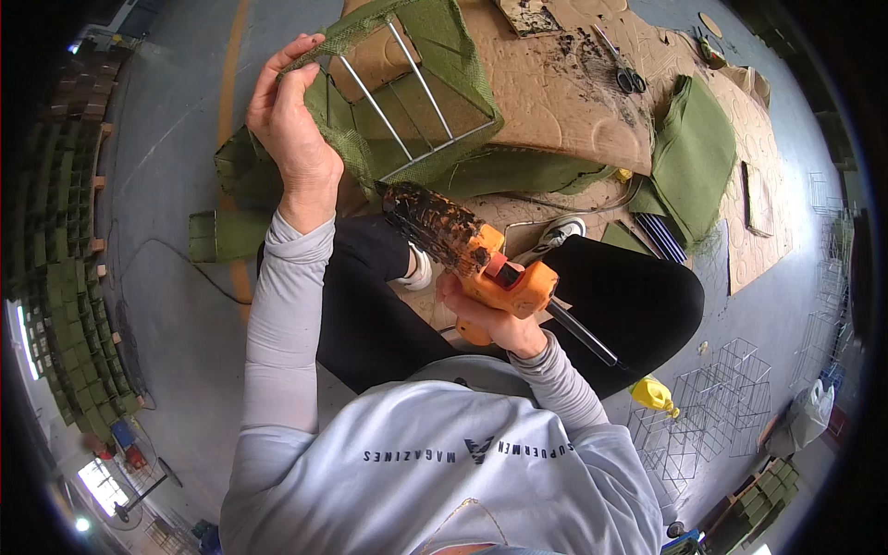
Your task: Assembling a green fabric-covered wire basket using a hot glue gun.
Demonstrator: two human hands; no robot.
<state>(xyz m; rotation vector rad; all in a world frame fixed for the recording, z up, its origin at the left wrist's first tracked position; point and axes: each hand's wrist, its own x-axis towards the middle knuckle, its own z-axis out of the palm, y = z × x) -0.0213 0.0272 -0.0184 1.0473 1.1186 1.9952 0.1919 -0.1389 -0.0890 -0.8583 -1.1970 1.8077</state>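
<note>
My left hand (294,125) grips the left edge of a green woven-fabric box (453,51), thumb and fingers closed over the cloth. Bare metal wires (375,106) of its frame run across the open side. In my right hand (499,326) is an orange glue gun (525,289), its front barrel crusted with dark residue. The gun's nozzle is at the near bottom corner of the box; whether it touches the cloth I cannot tell. A dark stick (583,333) protrudes from the gun's back end.
Stained cardboard (573,111) covers the floor ahead, with black scissors (630,81) on it. Green fabric sheets (696,162) and dark sticks (659,236) lie right. Wire frames (712,398) and a yellow object (655,395) sit at lower right. Green boxes (69,277) are stacked left.
</note>
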